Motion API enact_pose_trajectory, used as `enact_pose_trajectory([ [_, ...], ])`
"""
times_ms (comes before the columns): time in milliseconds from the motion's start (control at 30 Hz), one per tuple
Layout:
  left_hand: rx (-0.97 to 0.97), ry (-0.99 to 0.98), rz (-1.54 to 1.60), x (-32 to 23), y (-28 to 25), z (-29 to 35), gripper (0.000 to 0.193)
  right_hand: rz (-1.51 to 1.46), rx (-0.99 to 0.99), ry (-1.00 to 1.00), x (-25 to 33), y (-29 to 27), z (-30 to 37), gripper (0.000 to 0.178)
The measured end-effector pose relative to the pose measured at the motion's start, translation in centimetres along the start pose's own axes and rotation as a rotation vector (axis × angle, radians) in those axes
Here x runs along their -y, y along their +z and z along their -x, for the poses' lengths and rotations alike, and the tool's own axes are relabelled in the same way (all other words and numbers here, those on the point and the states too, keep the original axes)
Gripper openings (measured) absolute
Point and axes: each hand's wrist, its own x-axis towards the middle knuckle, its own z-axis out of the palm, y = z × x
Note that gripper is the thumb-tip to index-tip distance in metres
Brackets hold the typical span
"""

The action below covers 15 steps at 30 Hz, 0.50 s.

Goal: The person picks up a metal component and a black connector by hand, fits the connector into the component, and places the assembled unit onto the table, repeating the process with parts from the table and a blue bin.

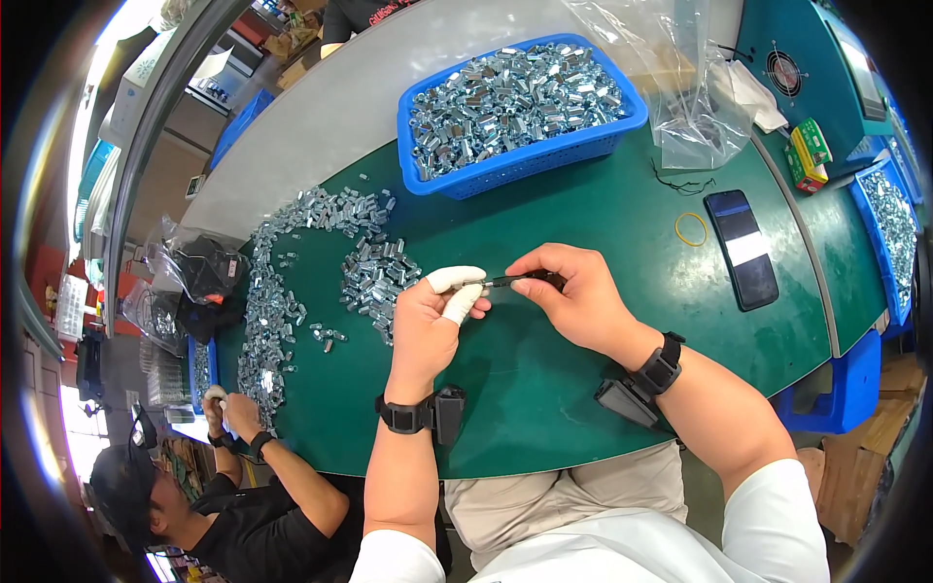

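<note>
My left hand [434,316], with white finger covers on thumb and forefinger, pinches a small metal piece [485,286] that is mostly hidden by the fingertips. My right hand [580,298] is closed round a slim black hand tool [552,279]. The tool's thin dark tip points left and meets the piece at my left fingertips. Just left of my left hand lies a heap of short silvery hex-shaped metal pieces [376,275] on the green table [505,389]. A longer band of the same pieces [260,306] curves along the table's left side.
A blue basket [525,167] full of metal pieces stands at the far side. To the right lie a yellow rubber band [691,229], a phone [742,250] and a clear plastic bag [695,117]. A co-worker [233,486] handles something at the lower left.
</note>
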Motion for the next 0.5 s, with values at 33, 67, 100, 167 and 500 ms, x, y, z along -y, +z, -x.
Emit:
enact_pose_trajectory([
  [33, 0.001, 0.000, 0.000, 0.00, -0.01, 0.00, 0.019, 0.030, -0.018, -0.039, -0.09, 0.01, -0.05, 0.008],
  [67, 0.001, 0.004, 0.003, -0.01, -0.04, 0.00, 0.019, 0.060, -0.036, -0.078, -0.12, 0.02, -0.08, 0.008],
  [100, 0.001, 0.008, 0.006, -0.03, -0.08, 0.00, 0.019, 0.060, -0.036, -0.078, -0.04, -0.02, -0.08, 0.008],
  [167, 0.001, 0.011, 0.010, 0.00, -0.11, 0.04, 0.018, 0.033, 0.021, 0.064, 0.22, -0.09, -0.08, 0.010],
  [500, -0.022, -0.044, -0.050, -0.16, 0.04, 0.10, 0.016, 0.122, 0.003, -0.082, -0.16, 0.36, 0.15, 0.015],
])
